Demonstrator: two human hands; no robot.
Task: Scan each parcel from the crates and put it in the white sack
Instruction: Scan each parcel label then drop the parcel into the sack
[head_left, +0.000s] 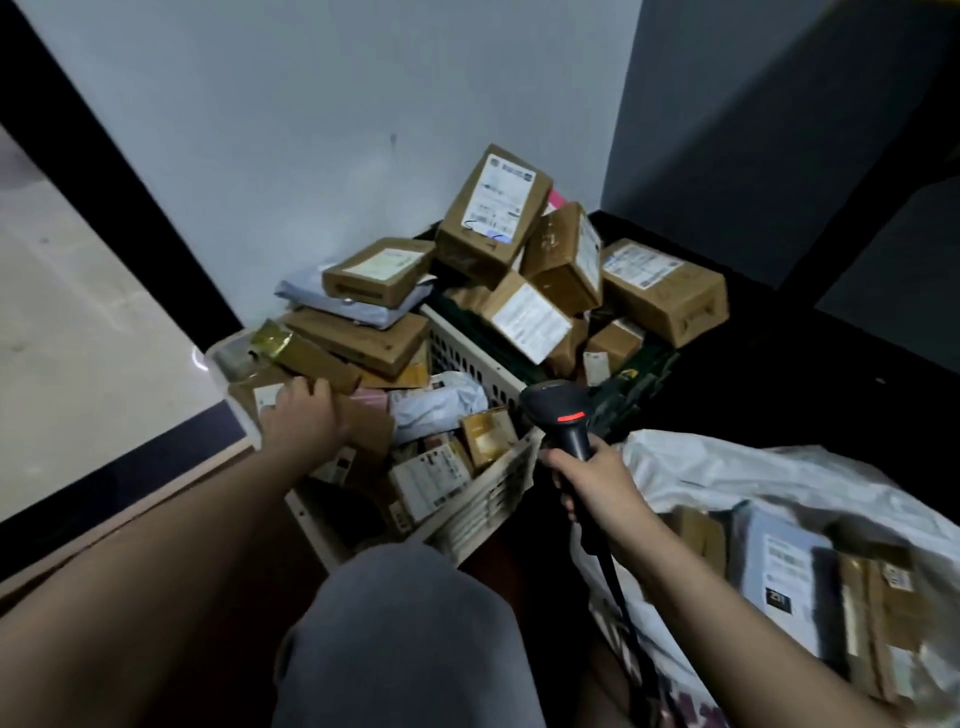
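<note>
Your right hand (597, 480) is clenched round the scanner (563, 415) handle, the head pointing up and away toward the crates, its long axis near upright. Your left hand (306, 410) reaches into the white crate (498, 483), fingers curled over a brown parcel (371, 423); whether that grip has closed on it, you cannot tell. Boxes pile high in the dark crate (639, 379) beyond. The sack (727, 467) lies open just right of your right hand, parcels already inside.

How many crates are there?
2. The white crate is near the person, where the left hand reaches. The dark crate sits behind it, by the wall. More could be hidden under the parcels.
</note>
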